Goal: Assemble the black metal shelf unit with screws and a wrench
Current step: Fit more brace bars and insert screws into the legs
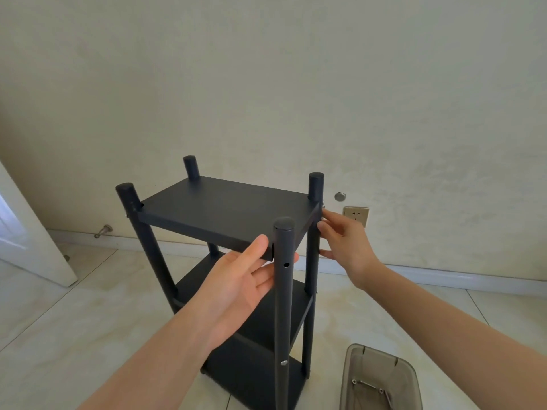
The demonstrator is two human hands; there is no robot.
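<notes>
The shelf unit (260,380) stands mid-frame on the floor (88,321). My left hand (242,279) pinches the top shelf (231,208); my right hand (340,241) has its fingers curled round the right post (311,261). I'd level the shelf with the empty hole (286,265) first.

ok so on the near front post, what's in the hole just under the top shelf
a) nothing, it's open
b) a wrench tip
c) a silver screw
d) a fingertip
a: the hole in the near front post, just under the top shelf, shows dark and open, while the only silver screw on that post sits much lower down.
</notes>
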